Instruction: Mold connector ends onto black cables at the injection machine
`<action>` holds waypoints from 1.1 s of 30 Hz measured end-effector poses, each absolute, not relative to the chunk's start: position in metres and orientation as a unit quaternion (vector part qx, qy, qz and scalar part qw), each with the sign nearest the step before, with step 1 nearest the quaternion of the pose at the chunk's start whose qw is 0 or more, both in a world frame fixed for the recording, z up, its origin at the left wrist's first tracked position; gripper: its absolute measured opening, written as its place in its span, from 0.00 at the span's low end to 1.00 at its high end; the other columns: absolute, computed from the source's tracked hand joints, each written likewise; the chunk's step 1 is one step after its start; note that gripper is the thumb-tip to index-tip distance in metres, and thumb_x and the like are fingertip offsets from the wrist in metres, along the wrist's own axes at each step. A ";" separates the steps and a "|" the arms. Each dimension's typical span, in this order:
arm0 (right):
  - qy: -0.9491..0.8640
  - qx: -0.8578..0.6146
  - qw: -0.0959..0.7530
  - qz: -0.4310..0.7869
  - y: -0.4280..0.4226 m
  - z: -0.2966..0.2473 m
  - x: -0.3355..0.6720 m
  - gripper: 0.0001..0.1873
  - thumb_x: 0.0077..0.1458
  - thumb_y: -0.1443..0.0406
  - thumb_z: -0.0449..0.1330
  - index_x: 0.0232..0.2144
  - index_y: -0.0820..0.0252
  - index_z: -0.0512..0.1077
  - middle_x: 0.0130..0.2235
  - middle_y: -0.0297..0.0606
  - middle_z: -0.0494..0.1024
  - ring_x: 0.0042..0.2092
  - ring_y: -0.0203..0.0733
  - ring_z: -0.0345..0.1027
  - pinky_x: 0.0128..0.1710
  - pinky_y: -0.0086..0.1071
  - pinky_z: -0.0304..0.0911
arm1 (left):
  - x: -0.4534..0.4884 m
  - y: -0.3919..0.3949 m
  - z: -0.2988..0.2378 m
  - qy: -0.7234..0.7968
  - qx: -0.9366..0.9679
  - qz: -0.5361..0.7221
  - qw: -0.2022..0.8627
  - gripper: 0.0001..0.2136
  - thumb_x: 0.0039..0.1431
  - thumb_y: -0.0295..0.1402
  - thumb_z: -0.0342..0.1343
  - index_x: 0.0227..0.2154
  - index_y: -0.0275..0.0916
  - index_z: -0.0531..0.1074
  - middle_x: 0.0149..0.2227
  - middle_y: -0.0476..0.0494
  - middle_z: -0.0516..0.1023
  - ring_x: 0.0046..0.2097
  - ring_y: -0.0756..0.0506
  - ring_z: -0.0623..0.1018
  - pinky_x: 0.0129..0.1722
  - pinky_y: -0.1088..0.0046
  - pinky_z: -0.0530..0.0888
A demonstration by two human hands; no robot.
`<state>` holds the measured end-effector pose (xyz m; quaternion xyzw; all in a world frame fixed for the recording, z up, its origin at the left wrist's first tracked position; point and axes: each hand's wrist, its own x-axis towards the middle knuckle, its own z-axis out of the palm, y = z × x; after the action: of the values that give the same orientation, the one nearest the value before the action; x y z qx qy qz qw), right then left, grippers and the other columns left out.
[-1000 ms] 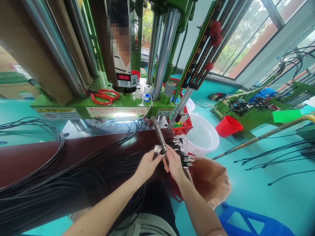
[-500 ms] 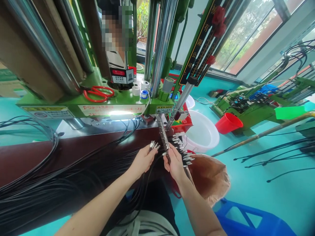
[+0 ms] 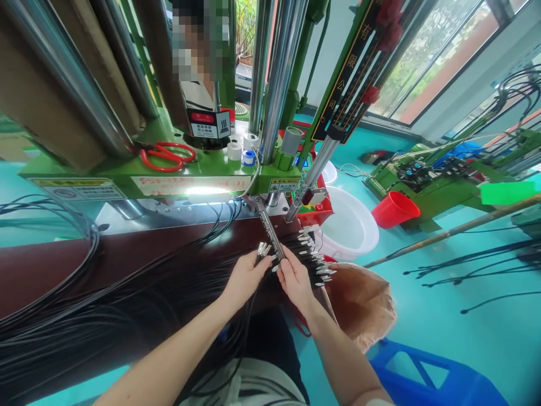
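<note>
My left hand [image 3: 242, 282] is closed around a small bunch of black cables, whose metal plug ends [image 3: 262, 249] poke up past the fingers. In my right hand [image 3: 297, 280] is the near end of a long, narrow metal bar [image 3: 270, 226] with notches along it. The bar slants away to the left, its far end close to the press's lower plate. My left thumb reaches toward the bar's near end, where a small silvery plug shows; whether they touch I cannot tell. Beneath both hands lie many black cables [image 3: 169, 299], with silvery ends [image 3: 323, 270] to the right.
The green press [image 3: 169, 183] stands ahead, with red-handled scissors [image 3: 167, 157] and tape rolls [image 3: 248, 158] on its ledge. Rightward are a paper-lined container [image 3: 363, 304], white tub [image 3: 353, 225], red bucket [image 3: 395, 210] and blue stool [image 3: 435, 372]. A person is behind the press.
My right hand has shifted slightly left, closer to my left hand. The bar's far end has swung left along the press. My left hand stays closed on the cables.
</note>
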<state>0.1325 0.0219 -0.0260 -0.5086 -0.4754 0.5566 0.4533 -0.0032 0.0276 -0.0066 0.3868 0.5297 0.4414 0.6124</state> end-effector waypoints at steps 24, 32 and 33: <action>-0.500 -0.482 0.422 0.583 0.025 -0.019 0.136 0.26 0.53 0.54 0.55 0.52 0.60 0.64 0.22 0.30 0.63 0.19 0.26 0.50 0.16 0.23 0.48 | -0.018 0.033 -0.002 0.501 0.373 0.394 0.675 0.14 0.51 0.44 0.51 0.22 0.39 0.59 0.12 0.62 0.48 0.14 0.58 0.47 0.13 0.82 0.45; -0.480 -0.478 0.425 0.600 0.025 -0.016 0.135 0.26 0.52 0.55 0.56 0.50 0.61 0.65 0.19 0.27 0.59 0.19 0.26 0.50 0.14 0.21 0.44 | -0.022 0.033 -0.005 0.521 0.393 0.524 0.548 0.15 0.50 0.45 0.52 0.24 0.36 0.66 0.18 0.53 0.63 0.19 0.55 0.62 0.17 0.80 0.60; -0.475 -0.476 0.427 0.605 0.026 -0.014 0.135 0.27 0.52 0.54 0.56 0.50 0.62 0.65 0.18 0.27 0.58 0.18 0.26 0.48 0.13 0.21 0.42 | -0.024 0.033 -0.003 0.520 0.369 0.558 0.530 0.15 0.51 0.45 0.50 0.27 0.36 0.67 0.18 0.54 0.63 0.19 0.56 0.62 0.17 0.81 0.60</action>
<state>0.1354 0.0255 -0.0138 -0.4760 -0.4747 0.6048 0.4270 -0.0240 0.0326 -0.0030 0.3692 0.5205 0.5583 0.5301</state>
